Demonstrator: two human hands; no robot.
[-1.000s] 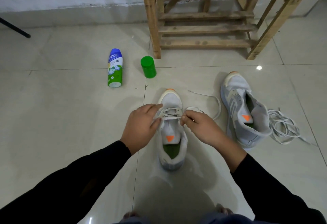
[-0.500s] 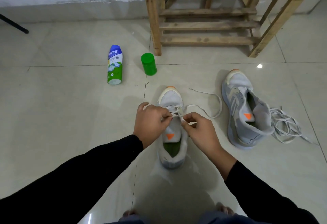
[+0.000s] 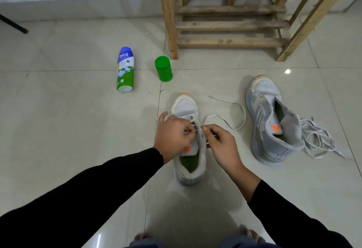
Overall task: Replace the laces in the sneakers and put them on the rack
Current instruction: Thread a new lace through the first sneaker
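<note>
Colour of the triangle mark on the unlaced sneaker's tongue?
Orange. The triangle mark sits inside the unlaced sneaker; the head view shows it best.

Both sneakers are light grey with orange triangles and green insoles, laces white, cup bright green, bottle blue-white-green, sleeves black.

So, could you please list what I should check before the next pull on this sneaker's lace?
1. Both the left hand and the right hand pinch the lace: ok.
2. The near sneaker stands upright on the floor: ok.
3. Its free lace end lies untangled: ok.
4. Which eyelet is being threaded: cannot tell, the hands hide it.
5. The second sneaker is laced: not ok, its eyelets are bare.
6. The spare laces beside it are untangled: not ok.
</note>
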